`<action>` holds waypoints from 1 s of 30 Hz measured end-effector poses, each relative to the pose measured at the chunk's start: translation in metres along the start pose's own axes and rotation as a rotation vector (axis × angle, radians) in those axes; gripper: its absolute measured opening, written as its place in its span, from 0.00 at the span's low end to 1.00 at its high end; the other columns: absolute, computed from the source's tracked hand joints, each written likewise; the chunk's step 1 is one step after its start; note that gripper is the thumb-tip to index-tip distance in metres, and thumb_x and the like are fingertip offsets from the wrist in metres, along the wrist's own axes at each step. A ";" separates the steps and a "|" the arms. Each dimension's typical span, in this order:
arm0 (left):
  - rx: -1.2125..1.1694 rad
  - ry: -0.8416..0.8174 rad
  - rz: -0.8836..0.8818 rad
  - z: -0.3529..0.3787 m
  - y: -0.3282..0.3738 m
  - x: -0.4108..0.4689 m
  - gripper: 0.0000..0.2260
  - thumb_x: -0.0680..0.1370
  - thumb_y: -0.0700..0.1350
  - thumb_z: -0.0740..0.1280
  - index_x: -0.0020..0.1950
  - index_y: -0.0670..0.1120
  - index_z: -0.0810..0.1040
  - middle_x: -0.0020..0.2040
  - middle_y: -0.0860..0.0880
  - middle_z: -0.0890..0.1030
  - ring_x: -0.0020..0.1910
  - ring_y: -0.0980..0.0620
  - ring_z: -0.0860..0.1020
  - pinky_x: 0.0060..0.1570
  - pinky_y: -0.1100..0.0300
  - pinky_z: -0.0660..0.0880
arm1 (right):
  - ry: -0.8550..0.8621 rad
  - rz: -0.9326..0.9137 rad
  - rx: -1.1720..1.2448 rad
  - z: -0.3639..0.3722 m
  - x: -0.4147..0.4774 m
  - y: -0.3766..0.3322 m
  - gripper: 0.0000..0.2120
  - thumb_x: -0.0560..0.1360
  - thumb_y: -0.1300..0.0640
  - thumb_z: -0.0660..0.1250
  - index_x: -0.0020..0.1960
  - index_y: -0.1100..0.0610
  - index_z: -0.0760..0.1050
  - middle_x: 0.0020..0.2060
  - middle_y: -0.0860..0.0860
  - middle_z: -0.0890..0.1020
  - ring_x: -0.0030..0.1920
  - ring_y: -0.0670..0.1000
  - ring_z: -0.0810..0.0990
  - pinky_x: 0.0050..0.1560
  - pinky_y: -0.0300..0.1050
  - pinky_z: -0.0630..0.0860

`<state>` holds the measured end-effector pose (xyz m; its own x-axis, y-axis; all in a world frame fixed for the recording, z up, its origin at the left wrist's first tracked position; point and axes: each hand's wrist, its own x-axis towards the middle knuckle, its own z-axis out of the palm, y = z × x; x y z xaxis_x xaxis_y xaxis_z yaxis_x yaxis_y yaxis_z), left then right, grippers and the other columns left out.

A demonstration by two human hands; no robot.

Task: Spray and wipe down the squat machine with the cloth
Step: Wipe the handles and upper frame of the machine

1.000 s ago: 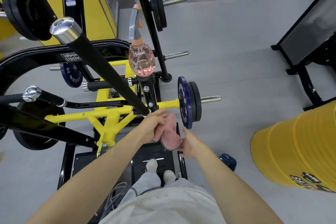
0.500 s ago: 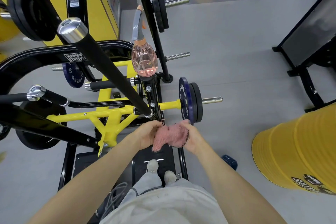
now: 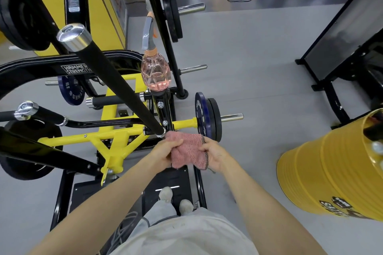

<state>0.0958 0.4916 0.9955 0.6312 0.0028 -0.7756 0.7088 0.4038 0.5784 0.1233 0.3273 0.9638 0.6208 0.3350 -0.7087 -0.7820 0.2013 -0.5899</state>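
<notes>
Cloth [image 3: 187,151] stretches between left hand [image 3: 163,154] and right hand [image 3: 215,154] fingers.

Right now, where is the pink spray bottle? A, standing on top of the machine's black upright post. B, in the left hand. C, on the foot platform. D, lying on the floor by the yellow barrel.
A: the spray bottle stands upright on the top of the black post, untouched, while the left hand and the right hand both grip the pink cloth.
</notes>
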 end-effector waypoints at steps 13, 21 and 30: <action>0.953 -0.241 0.421 -0.005 0.050 -0.006 0.24 0.70 0.23 0.59 0.30 0.48 0.83 0.55 0.46 0.75 0.52 0.54 0.74 0.42 0.67 0.75 | 0.157 -0.135 -0.216 -0.011 -0.007 -0.039 0.22 0.72 0.79 0.46 0.30 0.63 0.71 0.39 0.59 0.78 0.39 0.58 0.77 0.26 0.43 0.75; 0.722 -0.092 0.347 -0.005 0.050 -0.006 0.21 0.76 0.26 0.59 0.42 0.47 0.85 0.48 0.52 0.83 0.52 0.57 0.77 0.63 0.61 0.68 | 0.050 -0.096 -0.171 -0.021 -0.006 -0.048 0.20 0.77 0.73 0.53 0.58 0.56 0.76 0.42 0.56 0.80 0.39 0.54 0.79 0.43 0.49 0.78; 0.656 -0.028 0.195 0.004 0.038 -0.001 0.06 0.75 0.50 0.66 0.44 0.54 0.82 0.58 0.49 0.79 0.62 0.50 0.73 0.70 0.51 0.61 | 0.041 -0.107 -0.087 -0.021 -0.003 -0.039 0.14 0.81 0.59 0.55 0.57 0.59 0.78 0.49 0.56 0.83 0.50 0.54 0.81 0.49 0.50 0.77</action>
<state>0.1233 0.5031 1.0198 0.7681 -0.0080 -0.6403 0.6202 -0.2397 0.7469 0.1529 0.2994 0.9813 0.7036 0.2773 -0.6543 -0.7046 0.1523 -0.6931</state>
